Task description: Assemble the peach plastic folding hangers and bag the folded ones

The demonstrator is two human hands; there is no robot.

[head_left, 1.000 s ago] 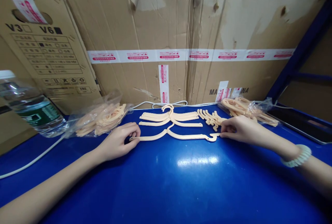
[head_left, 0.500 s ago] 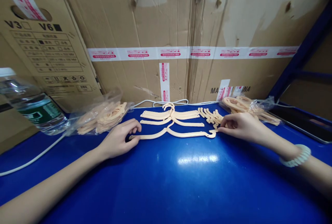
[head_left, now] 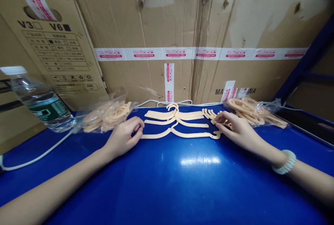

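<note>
A cream folding clothes hanger [head_left: 191, 134] lies spread flat on the blue table, nearest to me. My left hand [head_left: 126, 135] is curled with thumb and fingers closed at its left end, which the hand covers. A small hook piece [head_left: 215, 135] sits at the hanger's right end. My right hand [head_left: 236, 127], wearing a pale coiled band, reaches over a cluster of small hook pieces [head_left: 208, 113]; its thumb and index finger are apart, and the other fingers partly hide the cluster. Just behind the near hanger lie several stacked hangers [head_left: 160, 115].
Plastic bags of cream parts lie on the left [head_left: 117, 115] and right [head_left: 244, 106]. A water bottle [head_left: 47, 105] leans at the left beside a white cable [head_left: 39, 164]. Cardboard boxes [head_left: 146, 82] form the back wall, and a dark flat device [head_left: 305, 126] lies at far right.
My right hand has left the small hook piece at the hanger's right end and moved back and left over the cluster. My left hand has stayed at the left end. The view has shifted slightly.
</note>
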